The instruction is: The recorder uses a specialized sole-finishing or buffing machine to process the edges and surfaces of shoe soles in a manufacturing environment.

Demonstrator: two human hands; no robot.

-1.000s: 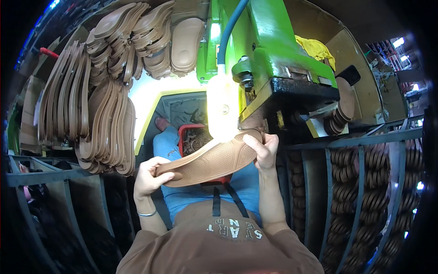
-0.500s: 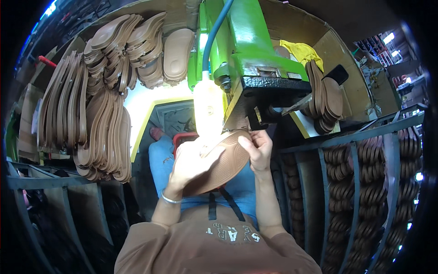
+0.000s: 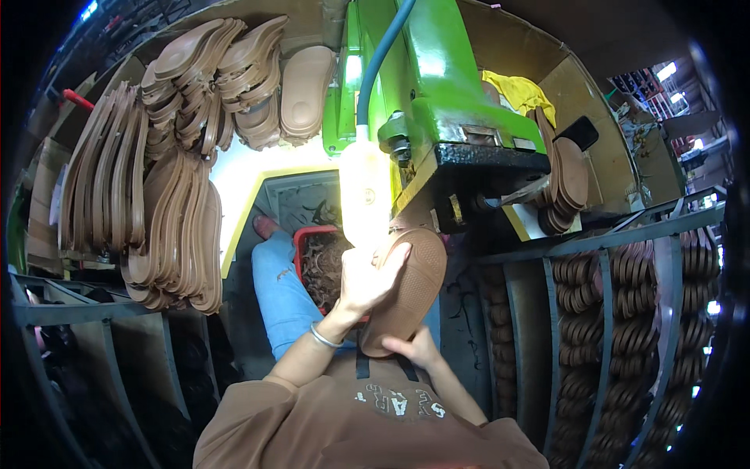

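Note:
A brown shoe sole [image 3: 416,283] stands nearly lengthwise in front of me, its textured face up and its far end by the head of a green machine [image 3: 445,94]. My left hand [image 3: 370,279] grips its left edge near the far end, thumb lying over the face. My right hand [image 3: 412,349] holds the near end, thumb on top; its other fingers are hidden beneath. A glowing white lamp [image 3: 365,191] on a blue cable hangs just beyond my left hand.
Stacks of untrimmed brown soles [image 3: 176,230] fill the left of the bench. More soles [image 3: 570,176] lie at the right, by a yellow cloth [image 3: 522,94] and a black phone [image 3: 579,133]. A red basket [image 3: 299,248] of brown scraps sits below. Racks [image 3: 601,336] of soles stand right.
The sole has turned from slanting across to nearly lengthwise. My right hand has moved from its far end down to its near end. My left hand has shifted right with it.

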